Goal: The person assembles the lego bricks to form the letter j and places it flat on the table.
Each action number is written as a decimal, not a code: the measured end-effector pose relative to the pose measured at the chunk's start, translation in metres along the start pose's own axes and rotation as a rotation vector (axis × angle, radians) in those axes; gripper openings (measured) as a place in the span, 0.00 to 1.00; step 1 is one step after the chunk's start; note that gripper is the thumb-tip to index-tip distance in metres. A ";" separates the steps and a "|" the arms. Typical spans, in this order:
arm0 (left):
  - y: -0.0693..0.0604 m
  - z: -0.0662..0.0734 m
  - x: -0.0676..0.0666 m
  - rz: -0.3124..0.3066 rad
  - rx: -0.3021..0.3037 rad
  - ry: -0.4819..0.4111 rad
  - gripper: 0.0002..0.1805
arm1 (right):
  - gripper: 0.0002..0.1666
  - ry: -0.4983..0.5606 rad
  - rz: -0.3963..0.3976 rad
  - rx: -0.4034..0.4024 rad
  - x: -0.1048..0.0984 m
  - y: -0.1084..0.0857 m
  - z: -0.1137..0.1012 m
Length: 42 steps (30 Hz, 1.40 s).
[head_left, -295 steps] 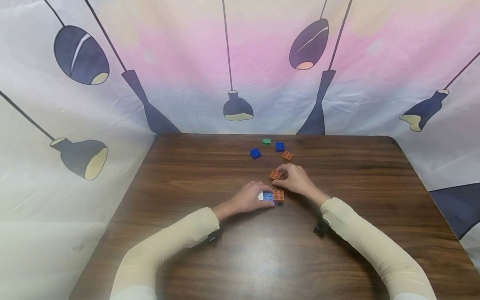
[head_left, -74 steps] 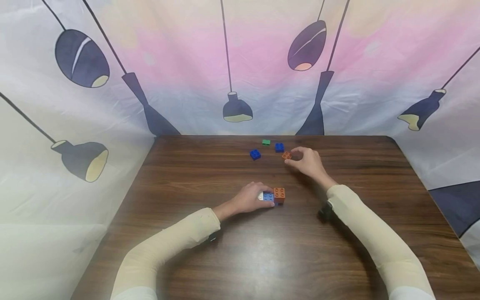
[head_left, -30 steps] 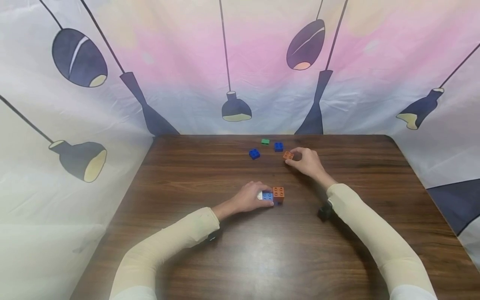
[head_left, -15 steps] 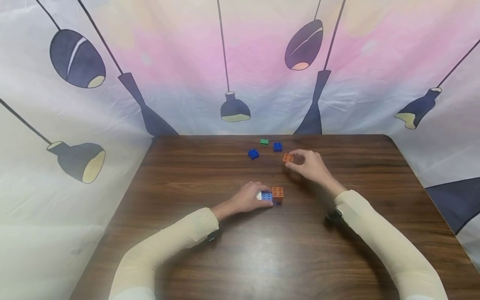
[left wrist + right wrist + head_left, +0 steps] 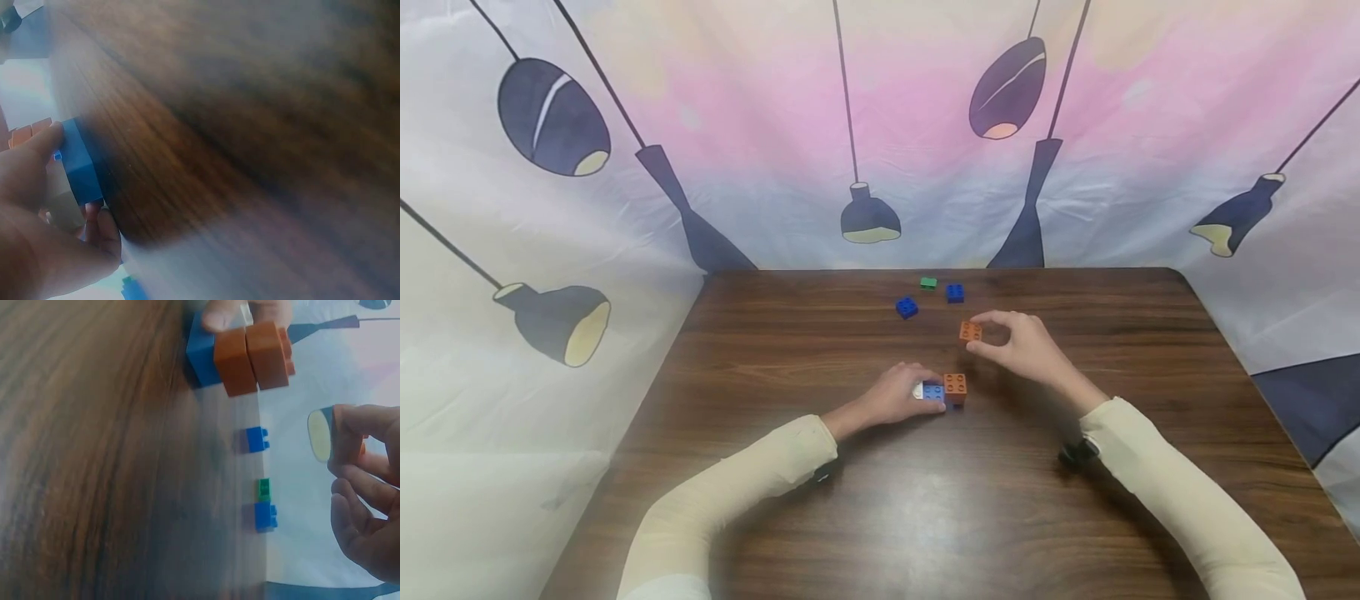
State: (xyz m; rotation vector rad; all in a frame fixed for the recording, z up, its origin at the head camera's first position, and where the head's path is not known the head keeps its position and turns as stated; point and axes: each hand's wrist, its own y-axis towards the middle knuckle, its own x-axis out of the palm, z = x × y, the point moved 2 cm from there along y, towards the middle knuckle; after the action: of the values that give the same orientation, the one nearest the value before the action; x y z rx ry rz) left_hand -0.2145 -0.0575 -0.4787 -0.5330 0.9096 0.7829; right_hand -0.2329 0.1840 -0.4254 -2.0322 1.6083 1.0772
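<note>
My left hand [image 5: 901, 393] grips a small assembly of toy building bricks on the table. It has a blue bottom brick [image 5: 80, 159], a white brick [image 5: 64, 200] and a light blue brick [image 5: 933, 392] on top, and two stacked orange bricks [image 5: 251, 359] at its right end. My right hand [image 5: 1021, 343] pinches another orange brick [image 5: 971, 332] between thumb and fingers. That brick is raised off the table, behind and slightly right of the assembly. Fingers of the left hand hide part of the white and light blue bricks.
Toward the back of the brown wooden table [image 5: 820, 333] lie two blue bricks, the nearer blue brick [image 5: 907, 307] and the farther blue brick [image 5: 955, 292], plus a green brick [image 5: 928, 283]. A printed cloth [image 5: 775, 192] with lamp pictures hangs behind the table.
Since the oldest frame, a second orange brick has been stacked on the assembly. The right hand has since picked up another orange brick from the back and brought it nearer. The left hand stays put.
</note>
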 end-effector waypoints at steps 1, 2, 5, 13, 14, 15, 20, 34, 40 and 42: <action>0.000 0.000 0.000 0.000 0.000 0.000 0.28 | 0.29 0.004 -0.008 -0.008 0.000 -0.002 -0.002; 0.000 0.000 0.000 -0.001 0.001 0.000 0.28 | 0.29 0.004 -0.015 -0.017 0.001 -0.004 -0.004; 0.000 0.000 0.000 -0.003 -0.001 0.006 0.28 | 0.28 0.010 -0.039 -0.041 0.002 -0.009 -0.010; 0.000 0.000 0.001 -0.002 0.007 0.021 0.28 | 0.26 -0.024 -0.066 -0.086 0.011 -0.022 -0.016; 0.001 0.000 0.001 -0.002 0.009 0.021 0.28 | 0.26 -0.026 -0.068 -0.093 0.012 -0.023 -0.016; 0.001 0.000 0.001 -0.001 0.011 0.020 0.28 | 0.25 -0.027 -0.070 -0.098 0.014 -0.024 -0.017; 0.001 0.000 0.000 0.003 0.028 0.023 0.28 | 0.25 -0.020 -0.072 -0.121 0.017 -0.027 -0.019; 0.001 0.000 0.001 0.007 0.034 0.010 0.27 | 0.25 -0.022 -0.091 -0.121 0.026 -0.032 -0.019; 0.001 0.000 0.001 0.011 0.032 0.012 0.27 | 0.25 -0.023 -0.092 -0.123 0.028 -0.034 -0.018; 0.001 0.000 0.001 0.011 0.031 0.014 0.28 | 0.25 -0.021 -0.092 -0.124 0.029 -0.034 -0.017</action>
State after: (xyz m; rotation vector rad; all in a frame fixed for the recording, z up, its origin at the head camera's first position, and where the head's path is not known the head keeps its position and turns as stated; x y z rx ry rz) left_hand -0.2147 -0.0566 -0.4796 -0.5071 0.9373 0.7749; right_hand -0.1928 0.1628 -0.4418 -2.1429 1.4553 1.1871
